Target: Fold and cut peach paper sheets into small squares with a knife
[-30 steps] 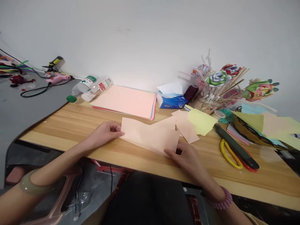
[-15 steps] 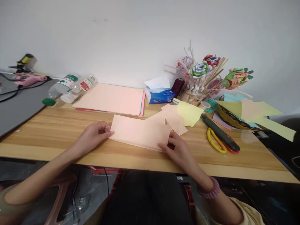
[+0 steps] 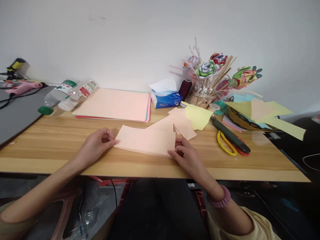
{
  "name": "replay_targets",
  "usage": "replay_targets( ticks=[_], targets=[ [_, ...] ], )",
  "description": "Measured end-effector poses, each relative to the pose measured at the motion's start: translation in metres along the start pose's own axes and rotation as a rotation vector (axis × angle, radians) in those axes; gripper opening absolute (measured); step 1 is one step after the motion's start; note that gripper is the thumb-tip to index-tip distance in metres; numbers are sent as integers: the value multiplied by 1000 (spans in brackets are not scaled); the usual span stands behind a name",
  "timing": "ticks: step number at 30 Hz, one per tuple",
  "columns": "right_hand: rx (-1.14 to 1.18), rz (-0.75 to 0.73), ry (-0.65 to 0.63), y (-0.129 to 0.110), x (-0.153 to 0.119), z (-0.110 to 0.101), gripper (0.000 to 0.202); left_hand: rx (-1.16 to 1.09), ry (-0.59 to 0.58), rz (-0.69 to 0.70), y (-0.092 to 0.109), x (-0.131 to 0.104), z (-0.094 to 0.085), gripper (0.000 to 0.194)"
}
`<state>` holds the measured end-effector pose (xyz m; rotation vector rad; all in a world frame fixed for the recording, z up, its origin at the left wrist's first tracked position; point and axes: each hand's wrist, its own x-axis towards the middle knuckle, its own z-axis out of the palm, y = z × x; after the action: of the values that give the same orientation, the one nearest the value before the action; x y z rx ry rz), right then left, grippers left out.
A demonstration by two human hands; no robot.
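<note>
A pale peach strip of paper (image 3: 145, 141) stretches between my two hands, low over the table's front part. My left hand (image 3: 96, 143) pinches its left end between thumb and fingers. At the strip's right end, the thumb and fingers of my right hand (image 3: 186, 155) are closed on the lower corner. The paper bows slightly along its length. Behind it lie more peach paper pieces (image 3: 183, 121) and a yellow sheet (image 3: 198, 116), partly overlapping.
A stack of coloured paper (image 3: 112, 105) lies behind my left hand. Plastic bottles (image 3: 60, 93) and a pink glue gun (image 3: 23, 87) are farther left. Blue tissues (image 3: 167, 100) stand by the wall. Scissors (image 3: 226, 143), paper flowers (image 3: 207, 69) and a basket (image 3: 240, 120) are at the right.
The view has shifted a little, so the table's things appear farther left. Both hands keep hold of the paper strip, which now bows slightly more.
</note>
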<state>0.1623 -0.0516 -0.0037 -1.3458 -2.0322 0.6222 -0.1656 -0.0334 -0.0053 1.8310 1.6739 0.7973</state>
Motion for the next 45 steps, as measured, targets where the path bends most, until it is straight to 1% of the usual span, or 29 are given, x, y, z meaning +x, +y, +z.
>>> replay_targets(
  ticks=[6,13,18,27,33,37,40,43,45],
  targets=[
    [-35,-9,28,0,-2,3,27,26,16,56,0,-2,-1,31],
    [-71,-37,50,2,-3,3,27,40,20,21,3,-1,-2,30],
    [-98,-61,52,4,-1,3,27,79,-22,59,5,3,-5,27],
    [-133,-91,42,4,-2,4,27,101,-95,110,1,8,-8,25],
    [-160,-112,35,4,-2,4,26,78,-79,175,-7,6,-6,23],
    [-180,-125,33,4,-1,4,26,94,-102,252,-10,7,-6,21],
    [-195,-135,31,4,-1,4,26,165,-121,353,-9,9,-8,19],
    [-213,-142,24,4,-1,4,25,245,-168,521,-2,10,-13,19],
    [-229,-144,14,4,0,2,25,311,-248,655,5,9,-17,30]
  ],
)
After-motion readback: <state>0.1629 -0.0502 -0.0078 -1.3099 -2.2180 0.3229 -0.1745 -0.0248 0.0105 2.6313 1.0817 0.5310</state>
